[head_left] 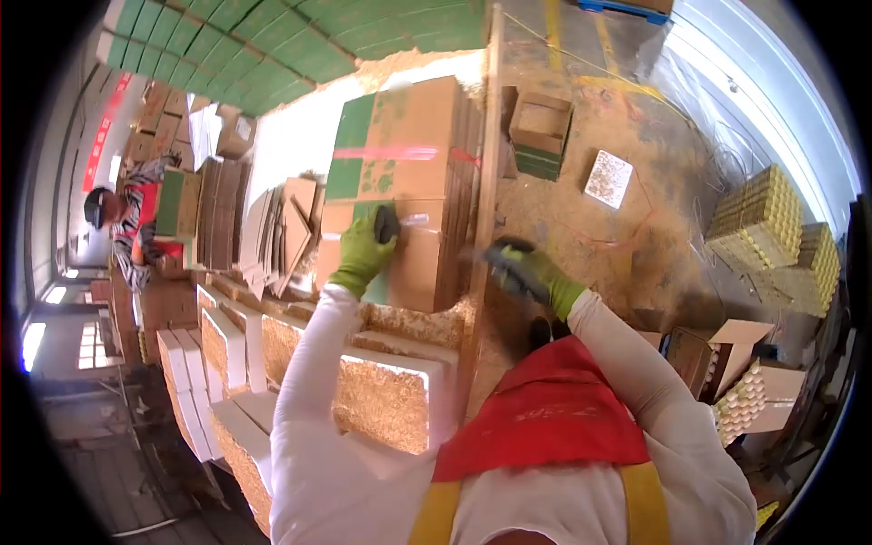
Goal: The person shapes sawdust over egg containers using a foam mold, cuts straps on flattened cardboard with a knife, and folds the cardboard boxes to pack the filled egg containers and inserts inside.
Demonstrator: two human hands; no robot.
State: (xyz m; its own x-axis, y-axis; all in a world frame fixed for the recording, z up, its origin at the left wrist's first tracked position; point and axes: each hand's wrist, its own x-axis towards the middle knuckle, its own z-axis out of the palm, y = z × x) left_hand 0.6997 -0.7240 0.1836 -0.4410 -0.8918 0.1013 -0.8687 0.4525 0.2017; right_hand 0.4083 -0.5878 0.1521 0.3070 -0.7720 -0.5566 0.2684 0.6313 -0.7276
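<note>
A bundle of flat folded cardboard boxes [409, 182], brown with green panels, lies on the bench with a pink strap [386, 153] across it. My left hand [365, 250], in a green glove with dark finger coating, rests on the near part of the bundle, fingers laid against the cardboard. To the right of the bundle, past the bench's edge, my right hand [538, 274] is in a similar glove. Its fingers are closed and blurred by motion. Something dark and elongated seems to be in them, but its kind is unclear.
Foam boxes [381, 404] filled with shavings stand along the near left. Green cartons [227, 41] are stacked at the back. A wooden rail [488, 136] edges the bench. An open carton [542, 123] and egg trays [758, 218] are on the right. Another person [136, 218] works at far left.
</note>
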